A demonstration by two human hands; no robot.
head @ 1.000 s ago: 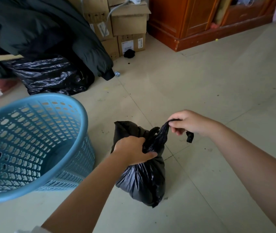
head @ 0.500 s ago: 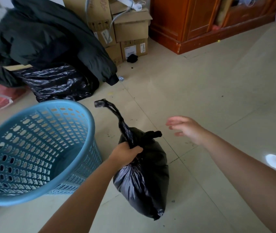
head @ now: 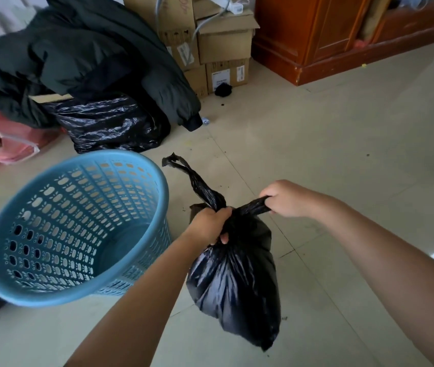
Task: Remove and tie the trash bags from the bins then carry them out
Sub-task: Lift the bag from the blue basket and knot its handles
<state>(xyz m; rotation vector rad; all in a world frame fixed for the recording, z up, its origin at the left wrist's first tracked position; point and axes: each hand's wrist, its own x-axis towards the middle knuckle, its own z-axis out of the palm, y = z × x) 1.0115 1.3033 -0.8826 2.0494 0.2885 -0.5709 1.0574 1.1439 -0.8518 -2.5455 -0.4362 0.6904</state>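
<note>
Hands grip the bag's neck and tail

Both hands hold the small black plastic trash bag (head: 234, 282) above the tiled floor (head: 343, 160). The left hand (head: 209, 226) is curled round its gathered neck; the right hand (head: 287, 198) pinches one twisted tail. A round blue perforated plastic bin (head: 75, 229) stands just left.

bin (head: 75, 229) left of trash bag (head: 234, 274), boxes (head: 223, 46) behind
</note>
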